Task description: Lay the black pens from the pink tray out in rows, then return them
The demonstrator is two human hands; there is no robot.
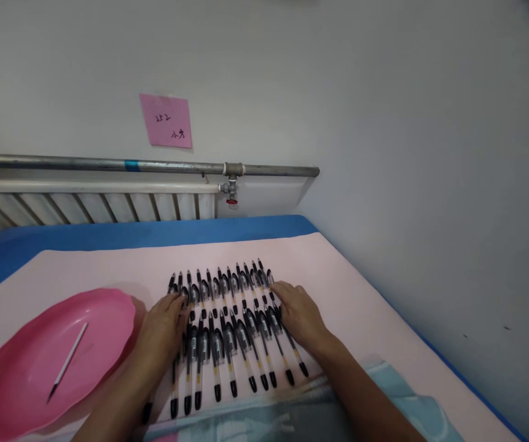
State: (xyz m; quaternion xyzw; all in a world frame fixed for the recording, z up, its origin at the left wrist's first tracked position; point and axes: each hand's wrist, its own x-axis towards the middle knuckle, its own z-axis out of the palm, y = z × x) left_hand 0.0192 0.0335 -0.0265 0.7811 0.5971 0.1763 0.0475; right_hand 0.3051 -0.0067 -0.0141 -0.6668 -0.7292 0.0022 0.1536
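Note:
Two rows of black-capped pens lie side by side on a pink sheet: a back row (225, 285) and a front row (218, 347). My left hand (165, 322) rests at the left end of the rows, its fingertips touching the outermost pens of the back row. At the opposite end is my right hand (298, 310), its fingers loosely stretched against the last pens there. Neither hand has a pen lifted off the sheet. Part of the left end of the front row is hidden behind my left hand and forearm.
A pink oval tray (107, 301) on the left holds a slim white stick with a dark tip (68, 362). Light blue patterned cloth (407, 393) lies along the near edge. Behind the blue bed edge (163, 233) stand a radiator (93, 205) and a metal pipe (176, 167).

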